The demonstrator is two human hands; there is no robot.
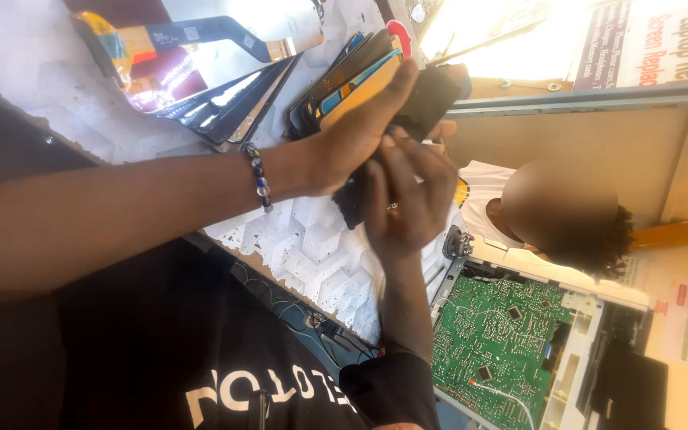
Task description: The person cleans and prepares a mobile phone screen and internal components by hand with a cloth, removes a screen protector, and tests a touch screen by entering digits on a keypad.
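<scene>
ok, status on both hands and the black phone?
Left hand and right hand both gripping flat black phone, held in the air. Fanned stack of phone screens lies right behind on white patterned surface. Nothing blocking.

Both hands meet mid-frame on a flat black slab-shaped phone: left hand above, right hand below; stack of thin glass-fronted phone screens behind them, open green printed circuit board lower right

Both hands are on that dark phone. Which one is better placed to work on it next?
Probably the right hand: its fingers lie across the phone and look free to move, while the left hand wraps around it, holding it steady.
</scene>
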